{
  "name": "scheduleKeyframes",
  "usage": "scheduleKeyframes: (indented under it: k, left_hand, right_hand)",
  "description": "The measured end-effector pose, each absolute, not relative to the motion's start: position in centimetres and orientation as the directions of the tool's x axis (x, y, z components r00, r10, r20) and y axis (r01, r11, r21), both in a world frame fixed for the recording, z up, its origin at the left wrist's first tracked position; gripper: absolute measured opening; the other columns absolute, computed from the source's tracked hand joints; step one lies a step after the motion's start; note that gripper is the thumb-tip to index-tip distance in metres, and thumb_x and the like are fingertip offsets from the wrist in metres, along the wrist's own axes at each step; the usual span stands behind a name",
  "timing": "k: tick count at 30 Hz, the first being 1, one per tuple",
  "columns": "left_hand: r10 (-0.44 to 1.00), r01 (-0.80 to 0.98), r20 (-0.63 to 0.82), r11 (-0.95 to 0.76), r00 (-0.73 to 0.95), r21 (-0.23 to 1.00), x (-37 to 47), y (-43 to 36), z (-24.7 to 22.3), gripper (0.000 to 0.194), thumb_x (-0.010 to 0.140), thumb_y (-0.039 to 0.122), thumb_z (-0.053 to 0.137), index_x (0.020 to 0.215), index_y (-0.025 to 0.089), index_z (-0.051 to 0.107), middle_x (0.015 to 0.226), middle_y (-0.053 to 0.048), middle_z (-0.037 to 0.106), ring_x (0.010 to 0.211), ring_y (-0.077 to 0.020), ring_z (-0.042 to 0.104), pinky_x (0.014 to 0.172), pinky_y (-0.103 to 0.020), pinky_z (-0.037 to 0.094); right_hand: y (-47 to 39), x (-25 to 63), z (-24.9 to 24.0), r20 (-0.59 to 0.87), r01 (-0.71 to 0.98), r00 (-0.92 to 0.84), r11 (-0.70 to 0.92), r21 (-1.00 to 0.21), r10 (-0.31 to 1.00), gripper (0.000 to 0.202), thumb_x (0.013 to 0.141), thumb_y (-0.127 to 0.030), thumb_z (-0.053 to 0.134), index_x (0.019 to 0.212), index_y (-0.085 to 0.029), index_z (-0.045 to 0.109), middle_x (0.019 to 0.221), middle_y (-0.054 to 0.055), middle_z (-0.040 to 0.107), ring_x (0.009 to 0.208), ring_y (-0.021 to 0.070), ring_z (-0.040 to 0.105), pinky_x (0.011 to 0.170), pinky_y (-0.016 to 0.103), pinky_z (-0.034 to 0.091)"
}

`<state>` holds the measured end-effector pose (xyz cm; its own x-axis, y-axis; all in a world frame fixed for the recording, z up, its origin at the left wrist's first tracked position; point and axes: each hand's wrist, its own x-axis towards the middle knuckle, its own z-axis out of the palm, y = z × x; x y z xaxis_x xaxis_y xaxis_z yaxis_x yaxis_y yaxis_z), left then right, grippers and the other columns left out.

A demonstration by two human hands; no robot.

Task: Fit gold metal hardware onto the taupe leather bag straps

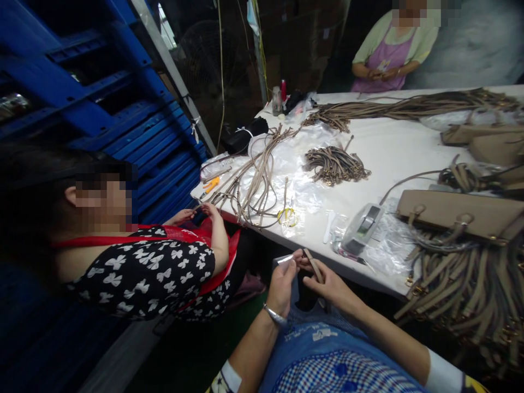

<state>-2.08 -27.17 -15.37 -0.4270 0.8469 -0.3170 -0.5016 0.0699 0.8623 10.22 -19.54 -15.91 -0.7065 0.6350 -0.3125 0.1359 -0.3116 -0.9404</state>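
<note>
Above my lap, just off the table's front edge, my left hand is closed, its thumb and fingers pinched together. A shiny, film-like piece shows behind its thumb; the exact kind is unclear. Close beside it, my right hand grips a short taupe strap between thumb and fingers, tilted with its upper end near my left fingertips. What lies between the two sets of fingertips is too small to make out.
On the white table lie bundled straps, longer straps, yellow-handled scissors, a tape dispenser and a taupe handbag. Straps hang over the right edge. A co-worker sits at left; another person stands across.
</note>
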Motion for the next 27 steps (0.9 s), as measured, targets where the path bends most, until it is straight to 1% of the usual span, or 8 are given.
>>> scheduleKeyframes:
  k: [2,5,12,16,19,22,24,27]
  left_hand:
    - [0.85,-0.464,-0.295,0.068,-0.437,0.883,-1.3,-25.8,-14.8,0.035,0.087,0.042,0.062,0.111,0.017,0.071,0.141,-0.01,0.053,0.131,-0.0267,0.047,0.11,-0.035,0.036]
    - [0.86,-0.481,-0.301,0.075,-0.412,0.873,-0.5,-24.2,-13.7,0.036,0.084,0.043,0.065,0.105,0.015,0.074,0.145,-0.011,0.048,0.129,-0.0311,0.049,0.106,-0.038,0.042]
    - [0.771,-0.603,-0.35,-0.055,-0.532,0.796,-4.6,-22.8,-11.9,0.035,0.079,0.036,0.073,0.108,0.017,0.07,0.108,-0.011,0.072,0.103,-0.0224,0.067,0.095,-0.036,0.048]
    - [0.743,-0.544,-0.353,-0.018,-0.569,0.839,-7.2,-21.7,-11.6,0.036,0.074,0.032,0.079,0.104,0.015,0.069,0.103,-0.012,0.073,0.093,-0.0217,0.069,0.085,-0.033,0.051]
    - [0.759,-0.521,-0.349,0.015,-0.55,0.853,-7.1,-20.1,-12.1,0.046,0.081,0.047,0.069,0.113,0.015,0.067,0.117,-0.017,0.068,0.108,-0.0265,0.065,0.087,-0.034,0.051]
    - [0.81,-0.573,-0.419,0.127,-0.411,0.809,-5.6,-18.2,-13.2,0.06,0.084,0.059,0.058,0.124,0.014,0.062,0.114,-0.019,0.069,0.104,-0.0267,0.067,0.087,-0.036,0.051]
    - [0.832,-0.574,-0.429,0.171,-0.351,0.801,-4.4,-16.7,-14.0,0.06,0.079,0.054,0.068,0.123,0.013,0.063,0.108,-0.018,0.072,0.096,-0.0263,0.07,0.083,-0.035,0.052]
    - [0.762,-0.546,-0.4,0.073,-0.509,0.834,-3.6,-13.9,-15.1,0.051,0.071,0.037,0.08,0.112,0.01,0.068,0.102,-0.016,0.073,0.088,-0.0248,0.071,0.079,-0.033,0.053]
  right_hand:
    - [-19.0,9.8,-16.4,-0.294,0.159,-0.691,-0.258,-0.953,0.66,0.051,0.069,-0.04,0.08,0.113,-0.021,0.061,0.085,0.001,0.065,0.052,0.0096,0.042,0.052,0.025,0.037]
    - [-17.7,9.5,-16.6,-0.307,0.184,-0.659,-0.248,-0.951,0.687,0.037,0.073,-0.042,0.075,0.101,-0.019,0.064,0.071,-0.002,0.06,0.058,0.0133,0.047,0.054,0.025,0.037]
    - [-14.3,10.3,-16.3,-0.355,0.29,-0.696,-0.208,-0.934,0.624,0.035,0.068,-0.049,0.075,0.075,-0.016,0.063,0.061,-0.003,0.055,0.056,0.0137,0.047,0.054,0.026,0.037]
    - [-11.8,9.9,-16.1,-0.355,0.327,-0.719,-0.159,-0.931,0.598,0.038,0.066,-0.053,0.074,0.072,-0.016,0.067,0.06,-0.001,0.058,0.057,0.0147,0.048,0.055,0.026,0.036]
    - [-9.6,9.0,-15.4,-0.335,0.329,-0.738,-0.121,-0.936,0.585,0.042,0.069,-0.057,0.07,0.074,-0.015,0.07,0.057,-0.002,0.055,0.056,0.0142,0.046,0.053,0.026,0.034]
    - [-7.1,8.2,-14.9,-0.322,0.324,-0.747,-0.105,-0.94,0.582,0.047,0.072,-0.061,0.067,0.074,-0.014,0.07,0.051,-0.004,0.048,0.051,0.0119,0.04,0.049,0.025,0.029]
    - [-5.5,7.8,-15.0,-0.322,0.323,-0.749,-0.105,-0.941,0.579,0.049,0.072,-0.063,0.066,0.07,-0.014,0.067,0.048,-0.005,0.043,0.048,0.0102,0.036,0.046,0.024,0.026]
    - [-2.9,7.4,-15.5,-0.325,0.328,-0.747,-0.104,-0.939,0.58,0.05,0.072,-0.063,0.066,0.073,-0.013,0.068,0.046,-0.006,0.041,0.044,0.0089,0.034,0.042,0.023,0.024]
